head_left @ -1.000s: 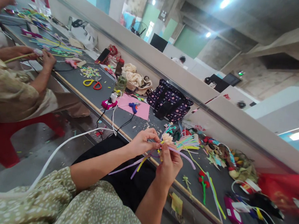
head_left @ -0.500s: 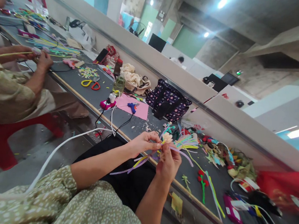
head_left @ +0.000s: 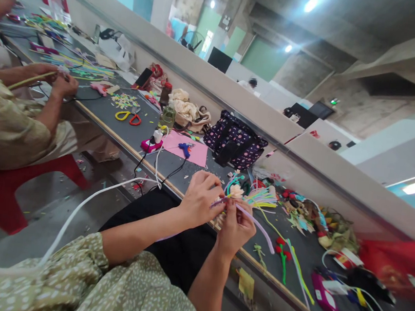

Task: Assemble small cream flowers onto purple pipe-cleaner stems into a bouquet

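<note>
My left hand [head_left: 200, 199] and my right hand [head_left: 236, 228] meet over the table's front edge, both closed on a bundle of pipe cleaners [head_left: 258, 199] in purple, yellow and green. A small cream flower head [head_left: 236, 191] sticks up just above my fingers. One purple pipe cleaner [head_left: 259, 225] curves out to the right from my right hand. The lower stems are hidden behind my left hand.
On the dark table [head_left: 187, 170] lie a polka-dot bag [head_left: 234, 138], a pink sheet [head_left: 189, 149] with a blue glue gun [head_left: 184, 148], scissors [head_left: 128, 116], red flowers [head_left: 282, 250] and craft scraps. A co-worker's hands [head_left: 62, 83] work at left on a red stool [head_left: 10, 185].
My left hand has closed over the stems, hiding the loose purple and yellow ends that hung down to the left. The co-worker's hands shifted slightly.
</note>
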### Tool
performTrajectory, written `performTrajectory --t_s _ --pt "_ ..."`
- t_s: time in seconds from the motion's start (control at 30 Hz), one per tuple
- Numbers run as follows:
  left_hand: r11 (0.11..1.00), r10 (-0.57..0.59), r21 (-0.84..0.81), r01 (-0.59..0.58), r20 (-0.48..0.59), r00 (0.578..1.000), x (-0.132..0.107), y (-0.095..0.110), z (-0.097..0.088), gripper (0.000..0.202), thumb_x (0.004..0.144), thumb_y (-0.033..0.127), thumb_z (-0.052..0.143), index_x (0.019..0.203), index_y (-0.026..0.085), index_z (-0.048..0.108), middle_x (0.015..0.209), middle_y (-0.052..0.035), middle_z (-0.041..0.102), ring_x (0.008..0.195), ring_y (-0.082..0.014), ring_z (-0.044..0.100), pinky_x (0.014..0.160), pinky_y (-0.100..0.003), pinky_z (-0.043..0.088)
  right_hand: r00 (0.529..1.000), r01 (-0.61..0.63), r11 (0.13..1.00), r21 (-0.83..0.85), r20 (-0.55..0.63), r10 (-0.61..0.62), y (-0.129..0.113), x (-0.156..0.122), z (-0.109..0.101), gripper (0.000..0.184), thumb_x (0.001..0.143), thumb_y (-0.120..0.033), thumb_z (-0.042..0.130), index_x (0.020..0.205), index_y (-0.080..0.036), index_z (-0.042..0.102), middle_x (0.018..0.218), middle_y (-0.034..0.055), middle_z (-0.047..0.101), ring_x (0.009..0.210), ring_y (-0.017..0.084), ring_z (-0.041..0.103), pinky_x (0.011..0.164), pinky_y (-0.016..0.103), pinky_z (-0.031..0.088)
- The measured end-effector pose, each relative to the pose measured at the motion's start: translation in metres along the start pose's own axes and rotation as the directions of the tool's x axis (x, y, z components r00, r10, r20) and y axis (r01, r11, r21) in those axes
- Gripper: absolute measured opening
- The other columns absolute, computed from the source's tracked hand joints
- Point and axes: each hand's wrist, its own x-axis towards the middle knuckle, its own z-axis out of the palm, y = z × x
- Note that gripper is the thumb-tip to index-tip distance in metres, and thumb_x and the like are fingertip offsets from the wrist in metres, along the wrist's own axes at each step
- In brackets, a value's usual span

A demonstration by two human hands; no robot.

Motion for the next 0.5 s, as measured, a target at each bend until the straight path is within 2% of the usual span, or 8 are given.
performTrajectory --t_s 0.1,0.23,0.4,0.5 --pt "0.999 0.031 0.037 -0.032 0.015 0.999 -0.0001 0.0005 -0.0014 0.018 0.084 0.033 0.054 0.085 0.020 0.067 0.099 -0.0081 0.058 0.100 -0.0246 0.044 0.098 -0.046 0.029 1.000 0.019 1.000 0.006 -0.006 -0.019 -0.0034 -0.0014 -0.0011 0.017 0.077 -0.032 0.067 0.074 -0.016 0.065 0.080 0.0043 0.060 0.078 0.016 0.057 0.074 0.033 0.049" --pt "0.999 0.039 -0.005 -0.039 0.008 0.999 0.0006 -0.0024 -0.0023 0.020 0.086 0.033 0.053 0.085 0.021 0.068 0.094 -0.0071 0.059 0.098 -0.0240 0.044 0.094 -0.044 0.031 1.000 -0.001 0.999 0.032 0.008 0.001 -0.0056 -0.0020 -0.0016 0.017 0.077 -0.032 0.067 0.075 -0.016 0.064 0.080 0.0037 0.060 0.078 0.016 0.057 0.074 0.034 0.049" --pt "0.990 -0.033 -0.136 0.031 -0.009 0.999 0.0008 -0.0042 0.0000 0.020 0.086 0.033 0.055 0.081 0.022 0.070 0.082 -0.0057 0.059 0.091 -0.0216 0.045 0.087 -0.039 0.034 0.998 -0.063 0.991 0.122 0.006 0.063 -0.0051 -0.0023 0.0000 0.017 0.076 -0.031 0.068 0.080 -0.016 0.064 0.082 0.0034 0.060 0.081 0.017 0.058 0.078 0.035 0.048" --pt "0.956 -0.089 -0.280 0.089 0.010 0.996 0.0020 -0.0042 0.0008 0.017 0.084 0.032 0.058 0.077 0.021 0.070 0.072 -0.0039 0.057 0.086 -0.0201 0.045 0.081 -0.035 0.036 0.996 -0.094 0.981 0.171 0.027 0.090 -0.0032 -0.0020 0.0009 0.016 0.075 -0.030 0.067 0.080 -0.015 0.064 0.083 0.0032 0.060 0.081 0.016 0.058 0.077 0.034 0.048"
